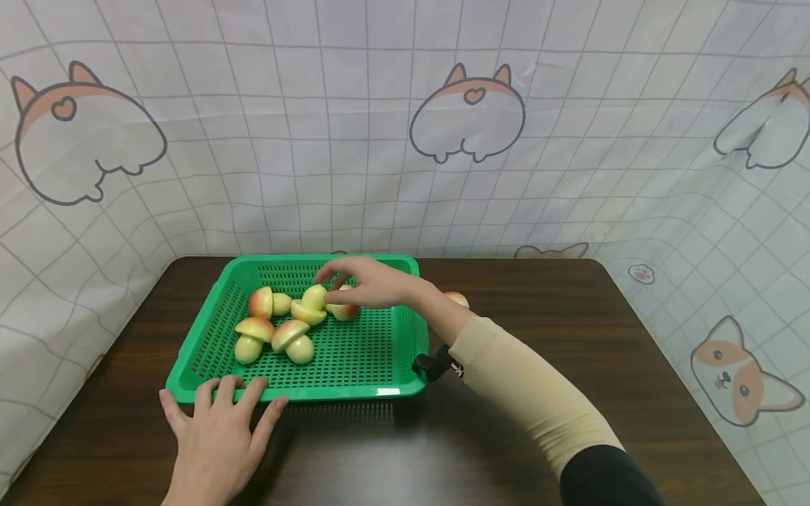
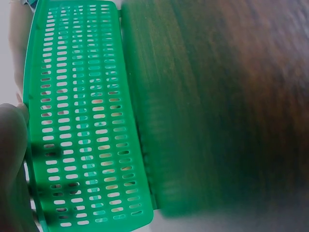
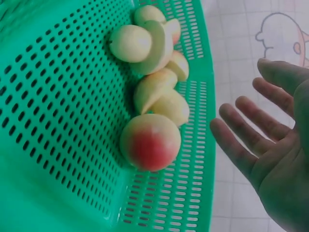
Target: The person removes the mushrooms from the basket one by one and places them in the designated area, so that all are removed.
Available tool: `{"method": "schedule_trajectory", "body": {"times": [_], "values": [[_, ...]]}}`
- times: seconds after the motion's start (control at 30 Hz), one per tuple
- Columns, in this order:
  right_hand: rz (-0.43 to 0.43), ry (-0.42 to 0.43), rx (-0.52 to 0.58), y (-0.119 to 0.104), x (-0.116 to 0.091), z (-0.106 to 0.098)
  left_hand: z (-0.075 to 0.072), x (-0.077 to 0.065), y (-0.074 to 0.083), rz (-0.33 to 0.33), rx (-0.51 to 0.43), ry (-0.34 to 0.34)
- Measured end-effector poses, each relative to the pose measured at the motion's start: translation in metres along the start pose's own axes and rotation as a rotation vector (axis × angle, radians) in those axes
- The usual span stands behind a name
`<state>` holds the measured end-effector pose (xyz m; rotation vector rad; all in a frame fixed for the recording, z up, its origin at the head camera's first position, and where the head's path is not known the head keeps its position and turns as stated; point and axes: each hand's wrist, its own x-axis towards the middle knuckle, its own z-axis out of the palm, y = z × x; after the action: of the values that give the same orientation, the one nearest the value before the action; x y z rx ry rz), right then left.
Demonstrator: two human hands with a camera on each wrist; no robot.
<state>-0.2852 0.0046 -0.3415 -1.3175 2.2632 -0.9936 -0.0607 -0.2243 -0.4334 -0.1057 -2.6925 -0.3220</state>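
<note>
The right hand (image 1: 367,281) hovers with spread, empty fingers over the green perforated plastic basket (image 1: 354,351). Only the right wrist view shows the reddish-yellow round peach (image 3: 150,142) lying free beneath. The left hand (image 1: 215,436) rests flat on the basket's near rim.

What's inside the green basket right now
The green basket holds several peach-coloured toy pieces, some shaped like mushrooms. The right hand hovers open over one rounder piece, partly covering it, so an exact count is uncertain.
</note>
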Motion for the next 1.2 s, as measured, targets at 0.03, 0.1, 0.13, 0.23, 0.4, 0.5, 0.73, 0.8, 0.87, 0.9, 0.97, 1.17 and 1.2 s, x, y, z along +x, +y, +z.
{"method": "schedule_trajectory", "body": {"times": [0.03,0.1,0.13,0.23,0.4,0.5,0.73,0.8,0.87,0.9,0.97,1.17,1.2], "values": [[0.005,0.0,0.0,0.0,0.001,0.0,0.0,0.0,0.0,-0.001,0.0,-0.002],[0.011,0.001,-0.002,0.0,0.004,0.0,0.0,0.0,0.0,-0.003,0.001,-0.007],[0.013,0.001,-0.002,0.001,0.005,0.001,0.0,0.0,0.0,-0.004,0.001,-0.01],[0.027,0.0,-0.001,0.001,0.01,0.001,0.0,0.001,0.0,-0.006,0.001,-0.014],[0.059,-0.002,0.007,0.008,0.016,0.004,0.0,0.001,0.0,-0.005,0.004,-0.014],[0.088,0.003,0.005,0.014,0.02,0.005,0.0,0.0,0.0,-0.005,0.006,-0.01],[0.17,0.039,-0.028,0.023,0.025,0.006,0.001,0.0,0.0,0.0,0.001,0.004],[0.194,0.048,-0.048,0.025,0.026,0.006,0.001,0.0,0.0,0.001,-0.003,0.008],[0.217,0.05,-0.062,0.027,0.028,0.006,0.001,0.0,0.0,0.001,-0.005,0.011],[0.227,0.046,-0.068,0.028,0.029,0.006,0.001,0.0,0.0,0.001,-0.005,0.012],[0.248,0.034,-0.079,0.029,0.03,0.006,0.001,0.0,0.0,0.001,-0.005,0.013],[0.294,-0.038,-0.111,0.031,0.034,0.01,0.001,0.0,0.001,0.001,-0.006,0.017],[0.298,-0.046,-0.121,0.032,0.035,0.011,0.001,0.0,0.0,0.001,-0.006,0.018]]}}
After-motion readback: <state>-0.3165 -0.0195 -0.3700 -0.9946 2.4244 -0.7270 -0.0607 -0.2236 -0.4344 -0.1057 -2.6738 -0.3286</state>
